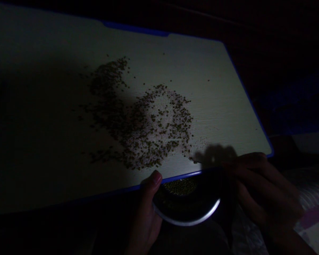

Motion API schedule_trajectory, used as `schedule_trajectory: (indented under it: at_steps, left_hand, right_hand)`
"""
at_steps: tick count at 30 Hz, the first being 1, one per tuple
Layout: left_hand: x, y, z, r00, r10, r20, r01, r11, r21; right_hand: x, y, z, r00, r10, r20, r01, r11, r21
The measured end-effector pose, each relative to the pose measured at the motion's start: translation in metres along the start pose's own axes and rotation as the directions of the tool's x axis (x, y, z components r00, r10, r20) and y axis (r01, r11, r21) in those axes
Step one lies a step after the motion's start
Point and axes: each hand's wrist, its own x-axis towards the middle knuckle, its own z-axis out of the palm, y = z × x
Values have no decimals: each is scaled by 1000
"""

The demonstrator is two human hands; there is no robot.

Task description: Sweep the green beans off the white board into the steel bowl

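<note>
A spread of green mung beans mixed with white grains, which look like rice, lies on a pale tabletop with a blue rim. My left hand grips a metal bowl under the near edge, thumb up beside the blue rim. Green beans show inside the bowl, and the tabletop hides its far part. At the right, my right hand is over the near edge, fingers drawn together in a pinch. Several beans lie left of its fingertips; darkness hides what it pinches, if anything.
The light is very dim, and the left of the tabletop is in deep shadow. Stray beans lie around the pile. Patterned cloth is at the lower right, and something dark blue stands beyond the right edge.
</note>
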Motion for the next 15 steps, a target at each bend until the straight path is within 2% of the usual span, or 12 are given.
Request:
schedule_trajectory:
  at_steps: [2,5,10,15]
  left_hand:
    - [-2,2,3,998,-4,-63,3,1000,-4]
    - [-7,6,14,995,-18,-94,16,1000,-17]
    - [-9,9,30,997,25,-71,-27,999,-21]
    - [-7,7,24,999,1,-37,-1,1000,-1]
  right_hand:
    - [-1,0,0,1000,-10,8,10,1000,3]
    - [-2,1,-1,1000,-17,23,17,1000,5]
    - [-1,0,0,998,-48,31,47,998,38]
    - [-1,-6,4,997,-58,55,54,996,66]
